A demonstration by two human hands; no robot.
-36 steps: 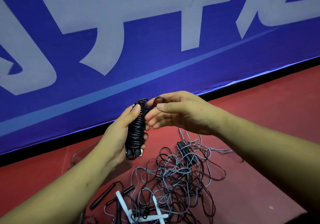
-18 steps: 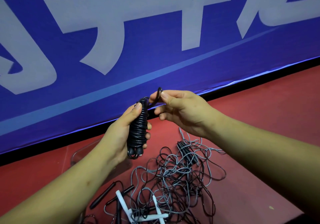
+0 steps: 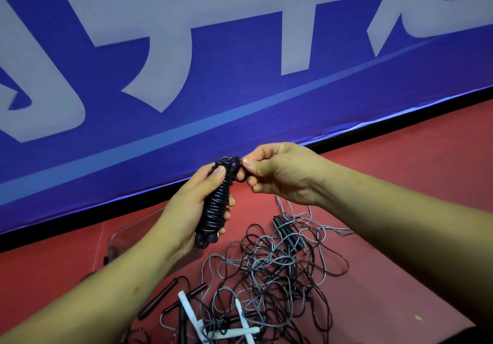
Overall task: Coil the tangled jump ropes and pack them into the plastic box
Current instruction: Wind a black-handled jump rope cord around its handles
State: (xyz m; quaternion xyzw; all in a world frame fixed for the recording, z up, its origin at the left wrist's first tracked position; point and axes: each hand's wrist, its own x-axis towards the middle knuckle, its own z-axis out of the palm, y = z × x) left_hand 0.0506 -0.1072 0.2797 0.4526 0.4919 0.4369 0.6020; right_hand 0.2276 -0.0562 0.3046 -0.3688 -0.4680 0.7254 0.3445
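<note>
The left hand (image 3: 186, 215) is curled round a tightly wound bundle of thin black jump rope (image 3: 214, 207). It holds the bundle upright, with the thumb pressed near its top and the rope's handle ends poking out below the palm. Just to its right, the right hand (image 3: 282, 175) pinches a short loop of the same black cord (image 3: 238, 169) between thumb and forefinger at the top of the bundle, so both hands are clamped on this one rope. I judge the step in hand to be tucking or locking off the free end. This rope's coiling looks all but finished, yet it is not in the box. Below and behind the left wrist stands the clear plastic box (image 3: 125, 237), largely hidden by the forearm; I can make out no rope in the part that shows. Below the right hand, on the red floor (image 3: 400, 183), lies a tangled heap of thin black and grey ropes (image 3: 266, 271). Slim black handles (image 3: 157, 301) and white handles (image 3: 188, 307) lie beside the left forearm at the heap's near edge. Beyond both hands rises a blue banner (image 3: 240, 90) with large pale characters. By my reading most of the job is left: packing this bundle, then separating, coiling and boxing several more ropes.
</note>
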